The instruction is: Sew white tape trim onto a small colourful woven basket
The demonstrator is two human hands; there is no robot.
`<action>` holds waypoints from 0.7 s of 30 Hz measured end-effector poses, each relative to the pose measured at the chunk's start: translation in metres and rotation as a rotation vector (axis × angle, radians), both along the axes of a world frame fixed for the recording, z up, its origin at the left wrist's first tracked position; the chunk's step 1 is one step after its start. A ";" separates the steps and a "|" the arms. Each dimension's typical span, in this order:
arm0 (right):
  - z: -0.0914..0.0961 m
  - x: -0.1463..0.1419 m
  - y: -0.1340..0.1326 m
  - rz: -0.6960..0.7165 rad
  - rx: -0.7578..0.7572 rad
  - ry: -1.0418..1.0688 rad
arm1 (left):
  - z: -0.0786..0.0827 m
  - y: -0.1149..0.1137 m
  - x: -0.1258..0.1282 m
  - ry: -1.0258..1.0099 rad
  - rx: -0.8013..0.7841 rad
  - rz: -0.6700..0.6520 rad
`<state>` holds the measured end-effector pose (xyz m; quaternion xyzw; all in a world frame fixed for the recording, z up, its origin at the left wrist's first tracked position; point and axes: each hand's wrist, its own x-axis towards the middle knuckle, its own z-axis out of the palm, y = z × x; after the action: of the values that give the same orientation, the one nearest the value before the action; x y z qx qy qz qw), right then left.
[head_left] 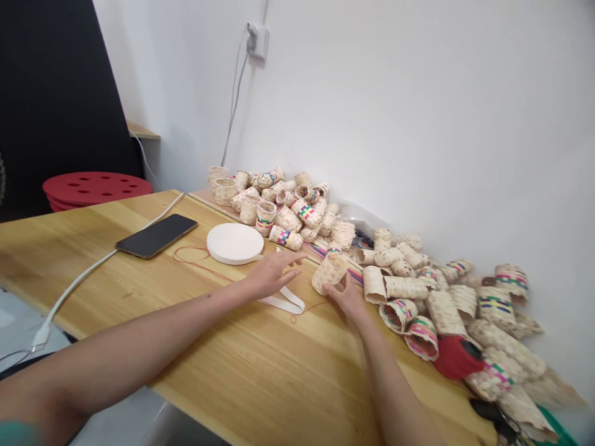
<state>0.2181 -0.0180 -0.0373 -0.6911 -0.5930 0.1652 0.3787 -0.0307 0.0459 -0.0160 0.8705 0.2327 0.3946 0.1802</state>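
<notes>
My right hand grips a small woven straw basket lying on its side on the wooden table. My left hand reaches out flat over the table, fingers stretched towards the basket, holding nothing. Under the left hand lies a loose end of white ribbon coming from a flat white ribbon roll. A thin red thread curls on the table beside the roll.
Several small woven baskets, some with coloured bands, are heaped along the white wall and at right. A dark phone on a white cable lies at left. Red stools stand behind. A red object sits among the right-hand baskets.
</notes>
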 end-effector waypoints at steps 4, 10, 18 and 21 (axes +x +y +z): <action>0.004 0.044 -0.031 -0.022 -0.081 -0.081 | -0.001 0.000 0.002 0.090 0.046 -0.012; -0.004 0.074 -0.051 -0.062 -0.146 -0.273 | -0.003 0.006 0.002 0.083 0.020 0.026; -0.009 0.047 -0.049 -0.107 -0.101 -0.547 | -0.007 0.003 0.004 0.071 -0.055 0.017; -0.002 0.013 -0.071 0.020 -0.022 -0.588 | -0.002 -0.024 0.012 0.056 -0.100 -0.079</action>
<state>0.2316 -0.0894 -0.0390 -0.7075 -0.6823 -0.0323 0.1814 -0.0186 0.0216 -0.0176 0.8796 0.2225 0.3505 0.2322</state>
